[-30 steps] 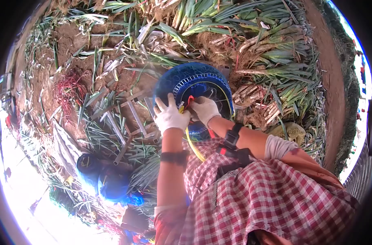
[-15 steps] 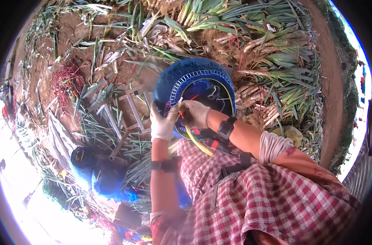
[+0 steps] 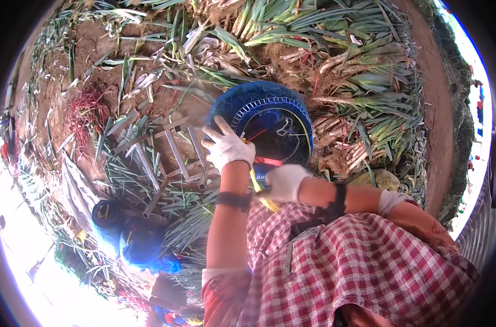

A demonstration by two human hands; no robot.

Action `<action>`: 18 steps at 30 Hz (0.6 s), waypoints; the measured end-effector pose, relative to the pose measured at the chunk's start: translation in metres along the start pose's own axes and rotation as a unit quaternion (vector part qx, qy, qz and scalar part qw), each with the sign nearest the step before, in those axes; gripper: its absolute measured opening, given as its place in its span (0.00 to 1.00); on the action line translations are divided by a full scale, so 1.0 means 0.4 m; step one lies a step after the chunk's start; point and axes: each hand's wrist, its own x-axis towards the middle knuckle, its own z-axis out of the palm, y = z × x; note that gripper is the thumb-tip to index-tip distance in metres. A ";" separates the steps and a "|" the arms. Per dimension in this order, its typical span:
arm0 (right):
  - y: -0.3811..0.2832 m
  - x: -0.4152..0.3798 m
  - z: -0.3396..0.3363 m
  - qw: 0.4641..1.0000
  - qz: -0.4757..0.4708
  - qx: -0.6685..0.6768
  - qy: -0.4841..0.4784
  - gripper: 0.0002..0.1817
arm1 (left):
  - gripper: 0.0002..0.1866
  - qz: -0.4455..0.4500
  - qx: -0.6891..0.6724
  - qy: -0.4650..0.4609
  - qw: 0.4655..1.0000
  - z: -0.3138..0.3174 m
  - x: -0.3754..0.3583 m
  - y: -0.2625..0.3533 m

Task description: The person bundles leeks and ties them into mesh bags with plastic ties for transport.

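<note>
From the head camera, the blue basket sits on the dirt, with green onions behind it. The left hand rests open on its near rim. The right hand, just in front of the basket, is closed on a yellow strap. The basket looks light and stiff; the rim seems best to grab.

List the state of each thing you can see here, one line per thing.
blue basket: tipped on its side, opening facing the person, cords inside.
left hand: gloved, resting on the basket's rim.
right hand: gloved, closed around a yellow strip.
green onions: lying bundled on the soil.
metal frame: lying flat among leaves.
</note>
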 end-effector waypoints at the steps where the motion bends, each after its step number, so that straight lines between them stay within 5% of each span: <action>1: -0.007 0.011 0.036 1.000 -0.012 -0.005 0.001 0.24 | 0.52 -0.001 0.003 0.001 1.000 0.000 -0.002 0.002; 5: 0.024 0.115 0.109 0.988 -0.014 0.090 0.129 0.24 | 0.50 -0.009 -0.005 -0.006 1.000 0.004 0.008 0.002; 7: 0.061 0.112 0.066 0.959 -0.096 0.184 0.191 0.20 | 0.50 -0.008 -0.006 -0.006 1.000 0.008 0.006 -0.009; 9: 0.084 0.102 -0.009 0.852 0.077 0.502 0.123 0.18 | 0.50 0.011 -0.031 -0.019 0.999 -0.003 0.009 -0.019; 11: 0.107 0.153 -0.007 0.841 0.067 0.522 0.126 0.14 | 0.51 0.023 -0.040 -0.014 0.999 -0.009 0.007 -0.034; 13: 0.075 0.203 -0.001 0.870 0.037 0.390 0.298 0.14 | 0.53 0.074 -0.086 -0.008 0.993 -0.014 0.005 -0.055; 15: 0.037 0.207 0.002 0.855 0.056 0.419 0.300 0.10 | 0.52 0.082 -0.119 -0.006 0.990 -0.010 0.014 -0.080; 18: 0.035 0.215 0.026 0.691 0.022 0.696 0.194 0.07 | 0.43 0.171 -0.289 -0.014 0.942 0.024 0.043 -0.139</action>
